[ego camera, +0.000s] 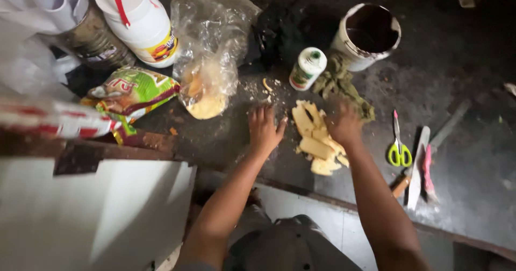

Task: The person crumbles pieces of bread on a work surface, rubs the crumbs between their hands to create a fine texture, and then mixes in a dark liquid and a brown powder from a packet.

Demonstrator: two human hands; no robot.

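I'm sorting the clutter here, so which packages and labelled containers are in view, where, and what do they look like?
White plastic jug: top left, red handle, yellow-orange label.
Snack pouch: left of centre, green, crumpled.
Clear plastic bag: top centre, pale contents.
Small white bottle: above the hands, green-marked cap.

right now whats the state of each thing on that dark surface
left hand: empty, flat on the surface
right hand: pressing the yellowish lump
yellowish lump: broken into pieces
brown bucket: open, no lid
small white bottle: capped, upright
clear plastic bag: crumpled, holding yellowish material
scissors: closed, lying flat
large white jar: lid on
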